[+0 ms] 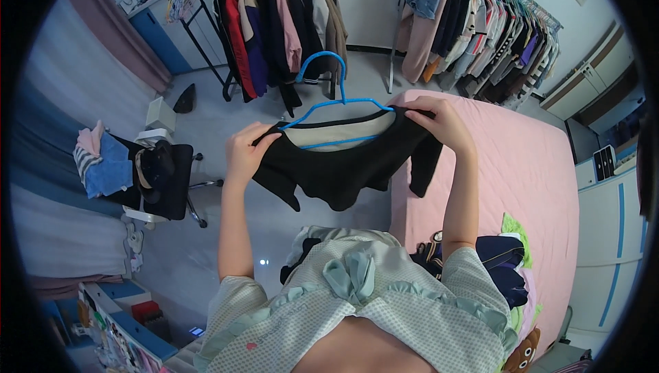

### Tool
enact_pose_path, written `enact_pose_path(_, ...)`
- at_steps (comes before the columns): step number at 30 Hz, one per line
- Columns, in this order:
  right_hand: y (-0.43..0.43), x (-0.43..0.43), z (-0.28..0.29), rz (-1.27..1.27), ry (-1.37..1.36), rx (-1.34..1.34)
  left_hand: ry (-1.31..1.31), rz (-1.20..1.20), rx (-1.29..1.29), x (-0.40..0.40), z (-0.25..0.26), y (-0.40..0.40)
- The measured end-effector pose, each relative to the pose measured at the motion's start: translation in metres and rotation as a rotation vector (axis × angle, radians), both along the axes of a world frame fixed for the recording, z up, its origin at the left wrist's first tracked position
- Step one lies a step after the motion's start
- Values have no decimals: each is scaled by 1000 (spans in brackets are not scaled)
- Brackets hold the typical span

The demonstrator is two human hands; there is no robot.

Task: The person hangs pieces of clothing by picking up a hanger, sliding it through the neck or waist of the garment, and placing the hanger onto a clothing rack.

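A black long-sleeved top with a pale inner side hangs spread out in front of me. Inside its neckline sits a blue clothes hanger, whose hook points up and away from me. My left hand pinches the left shoulder of the top near the hanger's arm. The right shoulder is gripped between thumb and fingers by my right hand. The hanger's lower bar shows across the neck opening; its ends are hidden in the fabric.
A bed with a pink sheet stands to the right, bearing a pile of clothes. Ahead are two garment racks with dark jackets and assorted clothes. An office chair with folded denim is at the left.
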State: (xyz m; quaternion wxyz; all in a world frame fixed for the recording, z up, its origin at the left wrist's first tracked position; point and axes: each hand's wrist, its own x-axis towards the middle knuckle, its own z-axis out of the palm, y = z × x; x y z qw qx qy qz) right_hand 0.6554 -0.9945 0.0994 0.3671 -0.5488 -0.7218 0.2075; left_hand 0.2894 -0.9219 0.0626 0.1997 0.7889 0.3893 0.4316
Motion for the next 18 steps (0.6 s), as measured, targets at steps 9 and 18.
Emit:
enact_pose_path(9, 56, -97, 0, -34, -22, 428, -20, 96, 50, -81, 7, 24)
enact_pose_path(18, 107, -168, -2, 426, 67, -73, 65, 146, 33, -152, -1, 30)
